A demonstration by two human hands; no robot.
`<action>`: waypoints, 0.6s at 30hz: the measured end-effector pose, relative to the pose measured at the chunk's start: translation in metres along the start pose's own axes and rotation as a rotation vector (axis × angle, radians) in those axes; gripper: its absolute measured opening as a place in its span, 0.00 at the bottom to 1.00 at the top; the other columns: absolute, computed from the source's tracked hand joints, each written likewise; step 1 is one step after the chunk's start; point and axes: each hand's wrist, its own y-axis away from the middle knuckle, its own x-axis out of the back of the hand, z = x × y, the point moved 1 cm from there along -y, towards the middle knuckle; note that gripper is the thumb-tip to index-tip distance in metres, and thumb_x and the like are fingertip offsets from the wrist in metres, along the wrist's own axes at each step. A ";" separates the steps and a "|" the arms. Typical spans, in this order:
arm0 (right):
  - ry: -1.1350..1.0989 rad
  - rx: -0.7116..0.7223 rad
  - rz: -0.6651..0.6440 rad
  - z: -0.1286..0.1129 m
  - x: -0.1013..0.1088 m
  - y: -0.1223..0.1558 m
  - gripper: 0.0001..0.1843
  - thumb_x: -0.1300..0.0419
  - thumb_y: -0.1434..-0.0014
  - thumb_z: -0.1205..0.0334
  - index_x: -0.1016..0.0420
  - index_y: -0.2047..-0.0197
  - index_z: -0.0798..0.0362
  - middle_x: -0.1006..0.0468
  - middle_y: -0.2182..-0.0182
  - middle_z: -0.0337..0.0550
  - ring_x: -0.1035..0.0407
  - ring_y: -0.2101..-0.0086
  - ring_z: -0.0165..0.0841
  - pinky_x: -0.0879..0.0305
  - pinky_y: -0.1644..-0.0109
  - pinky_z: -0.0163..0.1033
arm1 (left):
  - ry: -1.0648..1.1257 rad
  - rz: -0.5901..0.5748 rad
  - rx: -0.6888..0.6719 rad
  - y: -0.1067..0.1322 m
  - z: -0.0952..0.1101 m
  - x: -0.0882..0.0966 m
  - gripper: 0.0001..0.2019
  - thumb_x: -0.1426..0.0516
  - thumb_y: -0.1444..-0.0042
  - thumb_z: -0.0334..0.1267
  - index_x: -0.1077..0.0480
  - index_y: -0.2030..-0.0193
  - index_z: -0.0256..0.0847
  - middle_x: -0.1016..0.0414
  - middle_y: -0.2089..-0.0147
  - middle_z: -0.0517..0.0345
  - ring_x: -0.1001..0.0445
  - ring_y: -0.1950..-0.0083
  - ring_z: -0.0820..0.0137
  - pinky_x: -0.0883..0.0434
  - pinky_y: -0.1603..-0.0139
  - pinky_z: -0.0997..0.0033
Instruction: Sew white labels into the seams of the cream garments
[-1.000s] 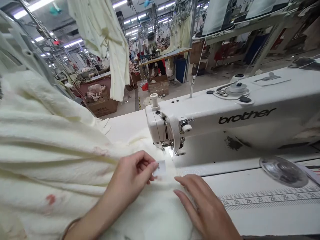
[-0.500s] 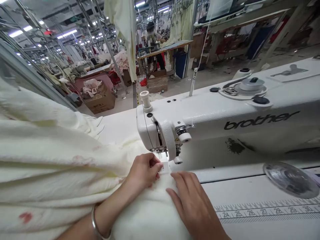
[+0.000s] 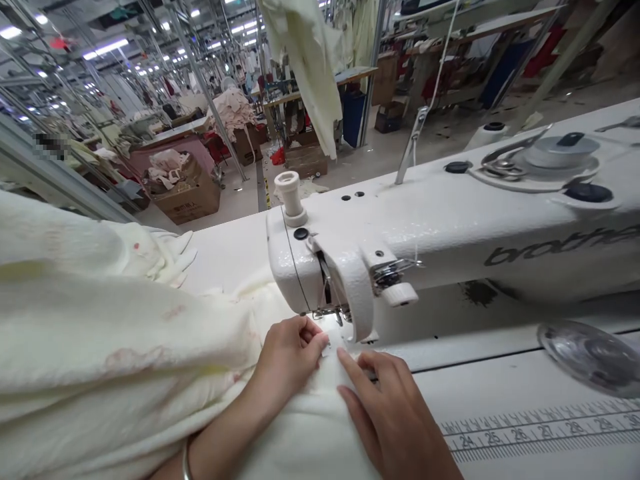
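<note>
cream cloth (image 3: 125, 347) lies heaped over the worktop (image 3: 500, 383), left of the machine (image 3: 450, 227); its near fold runs up to the needle end.
left hand (image 3: 293, 353): fingers curled, thumb and forefinger pinching the cloth just before the needle. a small white tag (image 3: 326, 347) seems to sit in the pinch, mostly hidden.
right hand (image 3: 390, 410): spread flat, palm down on the cloth beside the left, grasping nothing; forefinger tip touches the pinch.
judgement: cloth soft, light, limp, creases readily; the bulk at left likely drags. best taken by pinching the edge close to the needle, with a flat hand alongside against sliding.
tape scale (image 3: 540, 427) on worktop, right.
</note>
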 end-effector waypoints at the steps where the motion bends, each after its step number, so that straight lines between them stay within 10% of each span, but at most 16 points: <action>1: 0.001 0.009 0.011 0.000 0.001 -0.001 0.18 0.52 0.35 0.66 0.34 0.45 0.62 0.35 0.61 0.51 0.38 0.62 0.38 0.30 0.62 0.43 | -0.008 0.000 -0.004 0.000 0.000 0.000 0.06 0.45 0.47 0.39 0.33 0.69 0.38 0.36 0.83 0.66 0.41 0.86 0.79 0.42 0.85 0.80; 18: -0.208 -0.251 0.020 0.009 0.012 0.005 0.05 0.47 0.37 0.62 0.35 0.58 0.51 0.31 0.63 0.43 0.34 0.63 0.35 0.32 0.62 0.39 | -0.015 -0.056 0.081 0.000 0.003 0.005 0.06 0.45 0.47 0.40 0.34 0.69 0.40 0.36 0.81 0.64 0.34 0.79 0.73 0.37 0.87 0.80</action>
